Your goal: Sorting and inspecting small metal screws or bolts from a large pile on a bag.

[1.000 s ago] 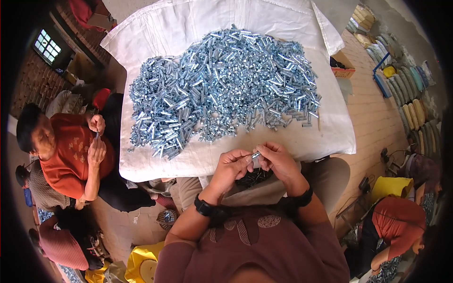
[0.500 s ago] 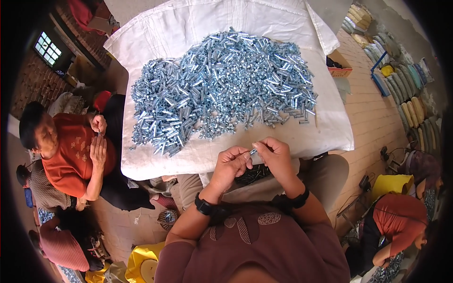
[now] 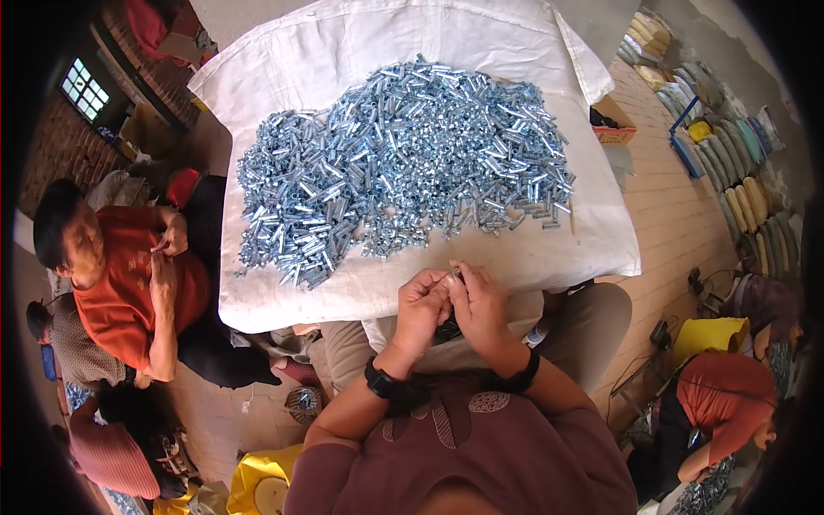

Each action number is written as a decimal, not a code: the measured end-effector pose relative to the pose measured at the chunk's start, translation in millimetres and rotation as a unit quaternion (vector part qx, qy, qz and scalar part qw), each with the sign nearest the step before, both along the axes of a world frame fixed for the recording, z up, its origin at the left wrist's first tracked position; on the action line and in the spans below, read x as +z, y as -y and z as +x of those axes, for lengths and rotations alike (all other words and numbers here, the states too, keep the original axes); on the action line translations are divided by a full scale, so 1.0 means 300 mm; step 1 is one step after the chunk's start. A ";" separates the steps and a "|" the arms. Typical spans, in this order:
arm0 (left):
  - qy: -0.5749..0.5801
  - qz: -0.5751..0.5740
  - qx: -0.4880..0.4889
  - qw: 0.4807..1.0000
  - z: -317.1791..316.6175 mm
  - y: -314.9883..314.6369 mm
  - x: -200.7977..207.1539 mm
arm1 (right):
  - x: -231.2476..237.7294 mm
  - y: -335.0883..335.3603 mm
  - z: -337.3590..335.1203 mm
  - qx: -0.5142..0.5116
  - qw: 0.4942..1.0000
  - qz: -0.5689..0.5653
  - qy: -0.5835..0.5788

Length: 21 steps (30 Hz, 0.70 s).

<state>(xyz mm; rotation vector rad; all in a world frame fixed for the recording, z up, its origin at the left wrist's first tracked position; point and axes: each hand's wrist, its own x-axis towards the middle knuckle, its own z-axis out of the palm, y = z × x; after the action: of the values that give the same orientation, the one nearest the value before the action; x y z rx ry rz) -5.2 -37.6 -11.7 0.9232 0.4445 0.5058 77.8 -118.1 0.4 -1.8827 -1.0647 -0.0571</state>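
In front of me, close to the near edge of a white cloth, my two hands meet. My right hand pinches a small metal sleeve between thumb and fingers, its end just showing. Against it press the closed fingertips of my left hand; the fingers cover most of the piece. Beyond them spreads a heap of shiny bluish metal sleeves. Shorter nut-like metal pieces lie mixed in at the middle of the heap. Below my hands, a dark container in my lap is mostly hidden.
At the left a person in an orange shirt sits close to the cloth. Another person bends over at the lower right. Stacked sacks line the right wall. A cardboard box stands beside the cloth's right edge.
My hands have drawn closer together and slightly lower, the right one moving left. The sleeve, seen lengthwise before, is now mostly covered by fingers.
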 end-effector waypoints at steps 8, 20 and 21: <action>-0.149 0.395 -0.159 0.892 -0.028 -0.136 -0.018 | -0.042 0.037 0.216 -0.033 0.996 -0.083 0.030; -0.280 0.699 0.046 0.656 0.371 -0.210 -0.052 | -0.112 -0.047 0.347 -0.110 0.961 -0.223 0.117; -0.274 0.727 0.042 0.628 0.385 -0.217 -0.059 | -0.109 -0.047 0.350 -0.099 0.968 -0.203 0.111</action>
<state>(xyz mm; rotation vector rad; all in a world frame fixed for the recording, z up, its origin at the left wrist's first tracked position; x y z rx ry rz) 110.1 27.5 -29.4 2.7199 0.5971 0.6298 182.8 -104.1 -32.3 -2.3975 -1.0930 -0.1802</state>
